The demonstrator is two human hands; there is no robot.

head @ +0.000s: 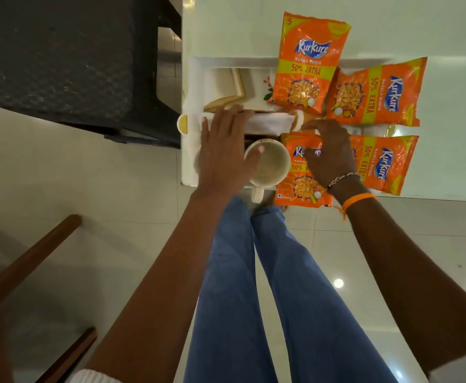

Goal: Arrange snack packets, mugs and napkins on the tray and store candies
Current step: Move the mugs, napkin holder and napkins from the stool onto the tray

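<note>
The left hand (220, 150) lies flat, fingers spread, on a rolled white cloth napkin (265, 121), partly hiding a cream ceramic mug (270, 164). At three o'clock, the right hand (328, 150) pinches an orange foil snack packet (299, 186), covering its logo.

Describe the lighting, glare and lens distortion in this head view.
Head view: dim, warm indoor light; a bright lamp reflection glares on the glossy floor; the wide-angle lens stretches the forearms toward the lower corners; the snack packets read sharp, while the left hand over the napkin looks slightly soft.
</note>
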